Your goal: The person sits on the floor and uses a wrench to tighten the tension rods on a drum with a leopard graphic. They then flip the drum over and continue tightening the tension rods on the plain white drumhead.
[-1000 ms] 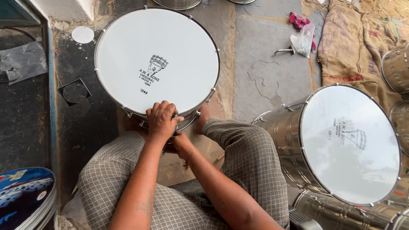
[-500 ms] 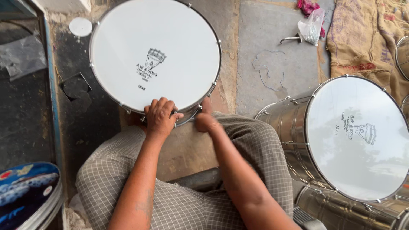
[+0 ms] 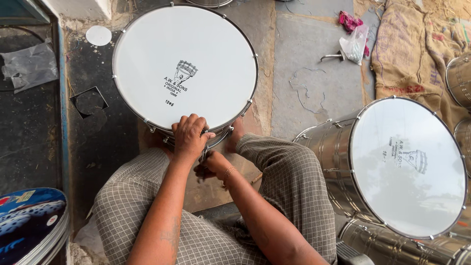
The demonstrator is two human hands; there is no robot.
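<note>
Dropping back from the drum's rim since half a second ago, the right hand [image 3: 212, 166] now sits curled just beneath the left hand [image 3: 190, 137] — what it grips, if anything, cannot be told. That left hand lies fingers-down over the near edge of the white-headed drum [image 3: 184, 66], clasping the metal hoop. Checked trousers [image 3: 289, 172] frame both wrists. Off to the right hand's side lies a second steel drum [image 3: 402, 167] — well apart — with a burlap sack [image 3: 412, 54] beyond it.
</note>
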